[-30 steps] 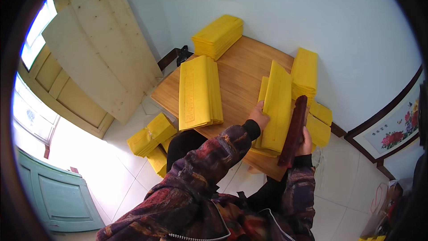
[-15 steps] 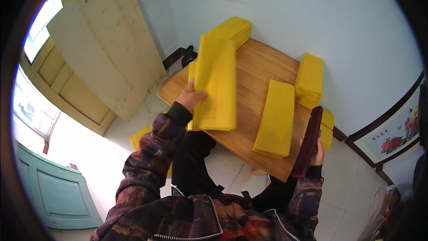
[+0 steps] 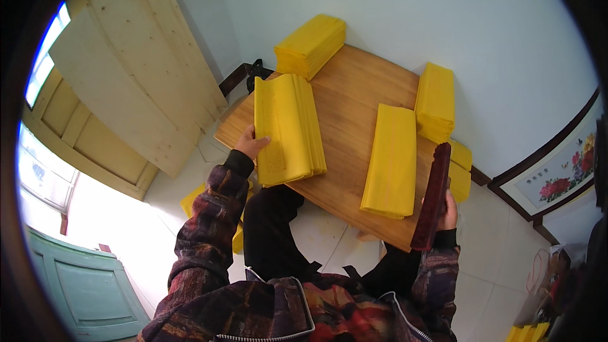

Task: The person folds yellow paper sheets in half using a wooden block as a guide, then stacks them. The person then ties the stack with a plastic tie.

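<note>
While the right fingers [image 3: 450, 204] grip a long dark-red bar [image 3: 432, 197], the left fingers [image 3: 261, 143] pinch a yellow folded-paper stack [image 3: 289, 128] beside them on the wooden tabletop [image 3: 347, 104]; it looks bendy, so hold its edge.

A faint orange rectangular stamp [image 3: 275, 155] is marking the long, fanned stack of folded yellow sheets [image 3: 294, 114]. Tiny dark characters [image 3: 537, 174] are lining the white, dark-framed flower picture [image 3: 560, 180]. Neither is showing legibly.

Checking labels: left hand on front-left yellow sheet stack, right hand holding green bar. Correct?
Wrong colour: the head view shows a dark red bar in the right hand. The left hand is on the front-left yellow sheet stack.
</note>
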